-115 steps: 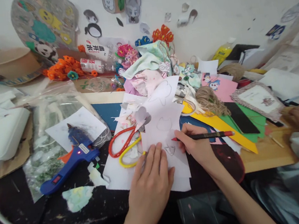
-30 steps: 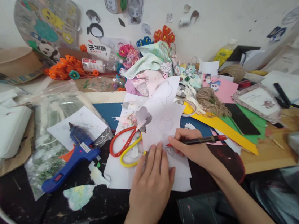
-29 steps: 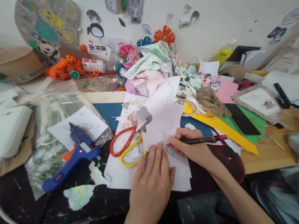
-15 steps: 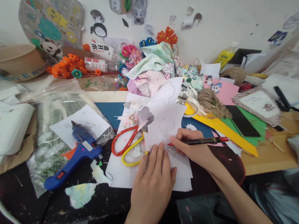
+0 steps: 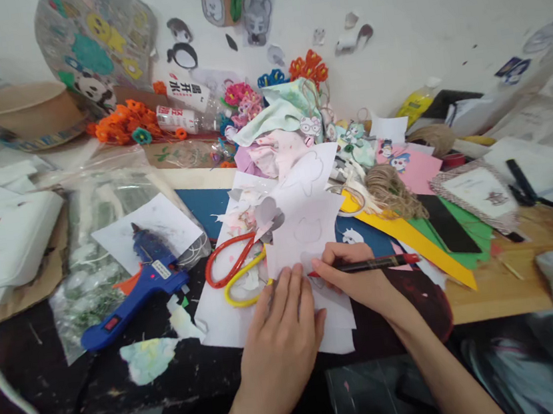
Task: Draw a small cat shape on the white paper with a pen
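Note:
A white sheet of paper with faint outline drawings lies over other sheets at the table's front. My left hand rests flat on its lower edge, fingers stretched out. In my right hand is a dark pen with red ends, held almost level, its red tip touching or close to the paper beside my left fingers. Scissors with one red and one yellow handle loop lie left of the sheet; their blades are hidden under paper scraps. A grey cut-out lies at the sheet's left edge.
At left are a blue glue gun, a plastic bag and a white device with a cable. Fabric and twine are heaped behind the paper. A yellow strip lies at right.
My right hand and the pen have shifted slightly left, toward my left fingers. My left hand stays in place on the paper.

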Action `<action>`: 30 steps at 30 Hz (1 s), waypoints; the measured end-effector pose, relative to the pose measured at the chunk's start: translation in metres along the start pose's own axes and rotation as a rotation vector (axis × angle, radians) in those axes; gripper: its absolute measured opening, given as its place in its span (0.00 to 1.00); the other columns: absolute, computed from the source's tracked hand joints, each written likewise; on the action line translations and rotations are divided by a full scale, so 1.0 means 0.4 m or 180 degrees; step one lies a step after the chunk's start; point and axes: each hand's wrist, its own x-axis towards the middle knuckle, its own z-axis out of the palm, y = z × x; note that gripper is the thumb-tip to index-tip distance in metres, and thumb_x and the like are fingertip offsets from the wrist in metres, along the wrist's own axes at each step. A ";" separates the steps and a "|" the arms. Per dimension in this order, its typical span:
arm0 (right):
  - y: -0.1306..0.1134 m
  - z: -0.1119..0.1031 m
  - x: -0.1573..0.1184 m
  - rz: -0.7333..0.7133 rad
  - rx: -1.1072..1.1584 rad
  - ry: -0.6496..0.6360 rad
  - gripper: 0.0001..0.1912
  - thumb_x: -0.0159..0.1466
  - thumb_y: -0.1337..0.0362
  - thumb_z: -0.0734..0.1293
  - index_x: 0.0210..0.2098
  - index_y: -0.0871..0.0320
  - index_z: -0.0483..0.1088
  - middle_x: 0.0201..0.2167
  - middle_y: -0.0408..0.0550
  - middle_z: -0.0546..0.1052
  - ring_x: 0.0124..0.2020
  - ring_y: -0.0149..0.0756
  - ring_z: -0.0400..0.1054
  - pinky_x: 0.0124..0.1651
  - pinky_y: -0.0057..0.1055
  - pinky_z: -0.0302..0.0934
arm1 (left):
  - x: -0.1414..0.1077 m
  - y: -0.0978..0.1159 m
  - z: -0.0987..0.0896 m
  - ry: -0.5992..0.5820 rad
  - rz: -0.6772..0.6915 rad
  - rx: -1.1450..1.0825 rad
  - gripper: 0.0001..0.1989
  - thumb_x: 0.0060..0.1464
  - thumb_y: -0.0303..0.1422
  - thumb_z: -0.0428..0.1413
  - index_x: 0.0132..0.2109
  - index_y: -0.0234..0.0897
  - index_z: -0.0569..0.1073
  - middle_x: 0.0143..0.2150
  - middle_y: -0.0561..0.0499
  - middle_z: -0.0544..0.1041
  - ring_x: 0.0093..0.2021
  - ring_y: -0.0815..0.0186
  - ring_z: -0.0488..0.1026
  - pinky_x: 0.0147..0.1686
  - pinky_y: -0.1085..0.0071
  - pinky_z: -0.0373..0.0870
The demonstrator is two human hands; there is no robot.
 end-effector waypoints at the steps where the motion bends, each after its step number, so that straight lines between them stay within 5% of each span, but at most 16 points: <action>1: 0.001 0.000 0.000 0.0005 0.0017 0.0020 0.19 0.65 0.59 0.69 0.20 0.55 0.63 0.14 0.39 0.71 0.16 0.27 0.62 0.20 0.24 0.56 | -0.001 -0.001 0.000 -0.0007 -0.0001 -0.0004 0.19 0.70 0.34 0.47 0.58 0.28 0.73 0.63 0.41 0.73 0.62 0.57 0.72 0.62 0.58 0.59; 13: 0.003 0.001 0.002 0.0159 0.0166 0.0123 0.19 0.65 0.58 0.69 0.20 0.55 0.64 0.13 0.38 0.70 0.14 0.27 0.62 0.19 0.24 0.55 | 0.000 -0.001 0.004 0.0016 -0.0007 -0.0022 0.19 0.70 0.35 0.47 0.58 0.27 0.73 0.64 0.40 0.72 0.62 0.57 0.72 0.62 0.58 0.58; 20: 0.014 -0.003 0.004 0.0045 0.0022 0.1053 0.19 0.67 0.59 0.68 0.20 0.56 0.65 0.15 0.38 0.70 0.15 0.26 0.63 0.22 0.25 0.57 | 0.001 0.001 0.003 0.0030 -0.0014 -0.0046 0.19 0.70 0.35 0.47 0.57 0.28 0.74 0.63 0.41 0.73 0.62 0.57 0.73 0.61 0.58 0.59; 30: 0.013 -0.005 0.006 0.0113 0.0120 0.0966 0.19 0.65 0.61 0.69 0.19 0.55 0.64 0.14 0.38 0.71 0.13 0.26 0.63 0.20 0.25 0.57 | 0.003 -0.002 0.001 0.0013 -0.0014 -0.0052 0.19 0.70 0.35 0.47 0.58 0.28 0.74 0.63 0.41 0.73 0.62 0.57 0.72 0.61 0.58 0.60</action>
